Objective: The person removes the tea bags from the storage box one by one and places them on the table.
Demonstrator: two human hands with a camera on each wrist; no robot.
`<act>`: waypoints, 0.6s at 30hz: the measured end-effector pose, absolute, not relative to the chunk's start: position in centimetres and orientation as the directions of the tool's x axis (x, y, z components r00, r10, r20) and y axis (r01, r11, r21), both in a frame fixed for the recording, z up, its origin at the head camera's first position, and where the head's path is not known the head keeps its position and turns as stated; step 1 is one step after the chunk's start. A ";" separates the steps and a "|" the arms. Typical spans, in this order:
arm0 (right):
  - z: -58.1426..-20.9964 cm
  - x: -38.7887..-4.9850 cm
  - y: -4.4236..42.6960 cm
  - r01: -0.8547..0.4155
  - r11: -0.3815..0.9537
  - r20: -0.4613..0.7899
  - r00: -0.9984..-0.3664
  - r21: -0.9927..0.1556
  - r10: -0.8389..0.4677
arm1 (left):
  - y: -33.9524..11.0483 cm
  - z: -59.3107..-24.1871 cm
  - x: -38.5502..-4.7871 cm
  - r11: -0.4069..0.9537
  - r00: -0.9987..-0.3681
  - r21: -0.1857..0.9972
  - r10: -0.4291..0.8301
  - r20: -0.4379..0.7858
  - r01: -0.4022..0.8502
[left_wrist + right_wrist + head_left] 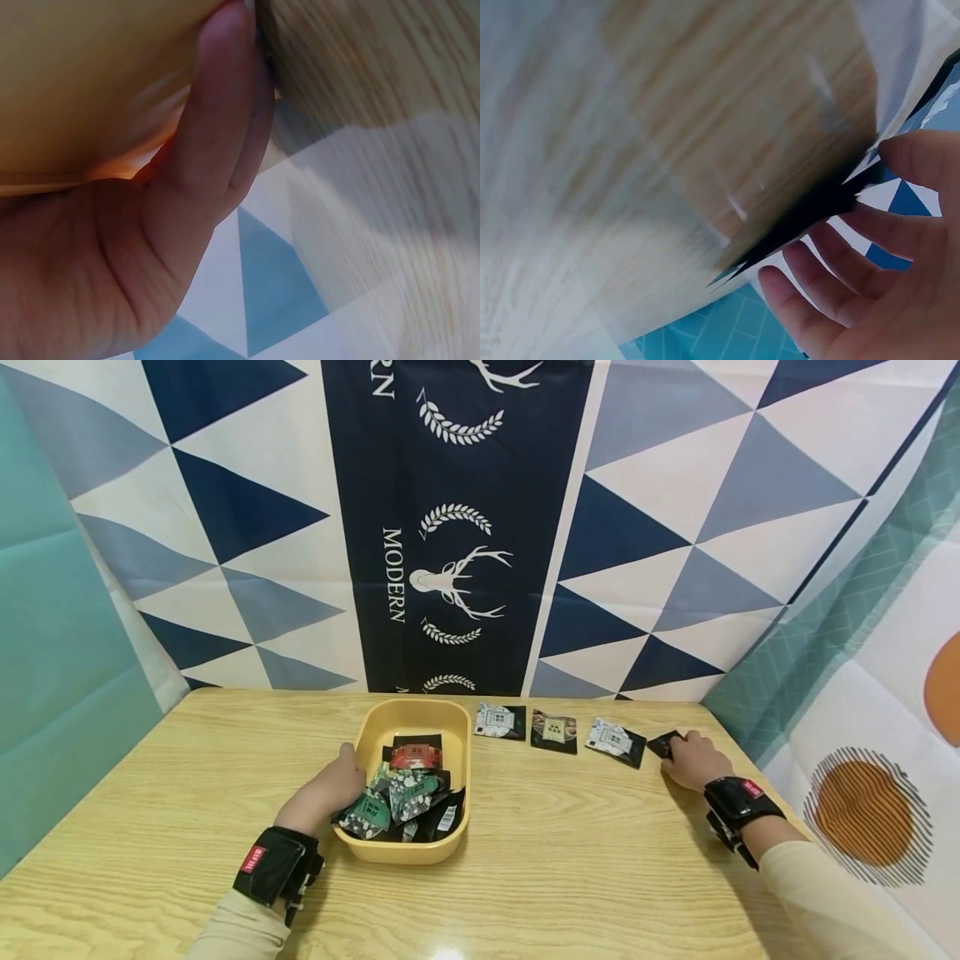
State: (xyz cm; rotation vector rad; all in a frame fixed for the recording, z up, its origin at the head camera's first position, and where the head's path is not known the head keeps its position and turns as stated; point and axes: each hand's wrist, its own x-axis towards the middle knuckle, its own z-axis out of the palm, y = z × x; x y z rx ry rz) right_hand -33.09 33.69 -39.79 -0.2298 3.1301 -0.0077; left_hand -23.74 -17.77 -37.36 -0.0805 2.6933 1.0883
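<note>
At the left side of a yellow plastic bin (pixel 411 853), my left hand (pixel 330 787) holds the rim. The left wrist view shows fingers (pixel 217 97) of that hand along the bin's outer wall (pixel 82 90); its grip over the rim is hidden there. Small flat packets lie heaped inside the bin, among them a red-labelled packet (pixel 416 756) and a green-labelled packet (pixel 412 792). Far right, my right hand (pixel 697 762) pinches a black packet (pixel 663 744) between thumb and fingers at the tabletop. The right wrist view shows that packet (pixel 810 210) edge-on and tilted.
Left of my right hand, a row runs along the table's back: a white-and-black packet (pixel 500 721), a brown packet (pixel 554 731) and another white-and-black packet (pixel 615 741). Patterned cloth (pixel 450 568) hangs behind the wooden table (pixel 570 860), with more cloth at both sides.
</note>
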 end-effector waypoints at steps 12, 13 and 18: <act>-37.4 -32.7 28.4 -0.260 0.965 0.195 -0.949 -0.043 -0.247 | -17.8 -37.5 -23.9 0.730 -0.968 0.666 0.025 -0.250 -0.153; -37.2 -32.6 27.5 -0.280 0.959 0.213 -0.940 -0.039 -0.266 | -17.8 -37.5 -23.9 0.730 -0.967 0.665 0.023 -0.252 -0.156; -36.3 -31.3 22.9 -0.389 0.921 0.306 -0.880 -0.031 -0.362 | -17.8 -37.5 -23.9 0.738 -0.967 0.656 0.016 -0.256 -0.161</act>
